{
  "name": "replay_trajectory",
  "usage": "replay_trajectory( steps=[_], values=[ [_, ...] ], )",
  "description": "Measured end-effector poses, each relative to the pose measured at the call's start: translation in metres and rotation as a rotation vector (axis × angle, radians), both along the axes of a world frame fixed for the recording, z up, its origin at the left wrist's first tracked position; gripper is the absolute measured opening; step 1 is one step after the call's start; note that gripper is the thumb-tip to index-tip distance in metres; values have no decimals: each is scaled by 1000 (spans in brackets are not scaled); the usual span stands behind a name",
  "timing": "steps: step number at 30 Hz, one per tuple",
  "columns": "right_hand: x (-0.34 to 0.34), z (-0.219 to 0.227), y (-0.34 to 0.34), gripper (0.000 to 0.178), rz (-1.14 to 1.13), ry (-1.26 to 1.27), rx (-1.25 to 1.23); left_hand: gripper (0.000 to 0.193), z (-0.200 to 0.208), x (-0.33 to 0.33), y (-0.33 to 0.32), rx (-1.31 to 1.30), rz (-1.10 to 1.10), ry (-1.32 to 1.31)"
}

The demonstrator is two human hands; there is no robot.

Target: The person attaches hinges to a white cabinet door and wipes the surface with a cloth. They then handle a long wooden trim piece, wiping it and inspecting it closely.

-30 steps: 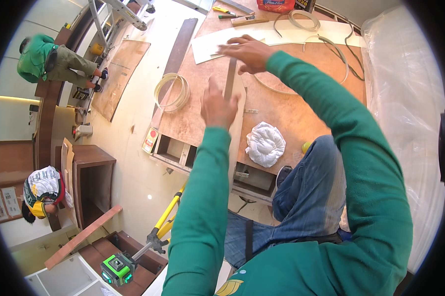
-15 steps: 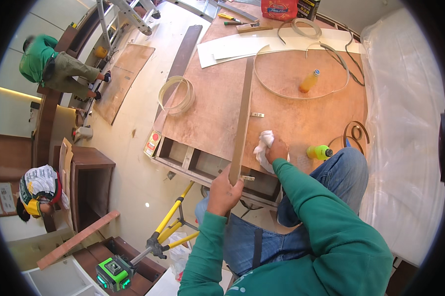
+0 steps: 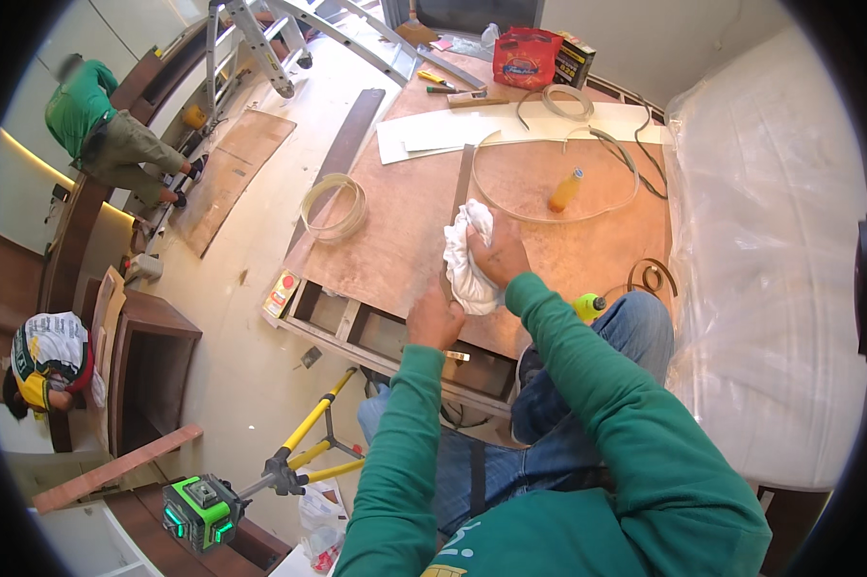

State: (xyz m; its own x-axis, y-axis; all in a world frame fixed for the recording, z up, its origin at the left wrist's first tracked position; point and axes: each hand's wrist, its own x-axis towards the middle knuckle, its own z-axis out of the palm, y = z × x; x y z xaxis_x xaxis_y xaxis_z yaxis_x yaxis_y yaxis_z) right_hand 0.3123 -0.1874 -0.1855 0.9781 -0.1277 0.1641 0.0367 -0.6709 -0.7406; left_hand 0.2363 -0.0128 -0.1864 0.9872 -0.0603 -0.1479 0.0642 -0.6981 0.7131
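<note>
My right hand (image 3: 501, 254) grips a bunched white cloth (image 3: 464, 264), which lies over a long narrow brown strip of board (image 3: 462, 178). Only the far end of the strip shows clearly beyond the cloth. Closed around the strip's near end is my left hand (image 3: 434, 320), just below the cloth and close to it. Under both hands is a reddish-brown plywood panel (image 3: 385, 231). A small metal piece (image 3: 458, 356) sits by the panel's near edge, next to my left hand.
On the panel are a coiled edging roll (image 3: 334, 208), an orange drink bottle (image 3: 565, 190), a brown coil (image 3: 652, 277) and white strips (image 3: 433, 130). A yellow-legged tripod (image 3: 309, 423) holds a green laser level (image 3: 203, 510). Two people (image 3: 116, 125) work at the left. Plastic-wrapped bulk (image 3: 760, 260) borders the right.
My right hand has brought the cloth from the panel up and left onto the strip. The strip has dropped lower against the panel in my left hand. My view has shifted slightly.
</note>
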Motion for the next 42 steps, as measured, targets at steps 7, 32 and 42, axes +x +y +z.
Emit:
replay_trajectory(
  steps=[7, 32, 42],
  values=[
    [-21, -4, 19, 88, 76, 66, -103, 56, 0, 1, 0, -40, -7, 46],
    [168, 46, 4, 51, 8, 251, -546, 83, 7, -17, -24, 21, -81, 140],
    [4, 24, 33, 44, -138, -81, 35, 58, -10, -10, -14, 33, -13, 124]
  ],
)
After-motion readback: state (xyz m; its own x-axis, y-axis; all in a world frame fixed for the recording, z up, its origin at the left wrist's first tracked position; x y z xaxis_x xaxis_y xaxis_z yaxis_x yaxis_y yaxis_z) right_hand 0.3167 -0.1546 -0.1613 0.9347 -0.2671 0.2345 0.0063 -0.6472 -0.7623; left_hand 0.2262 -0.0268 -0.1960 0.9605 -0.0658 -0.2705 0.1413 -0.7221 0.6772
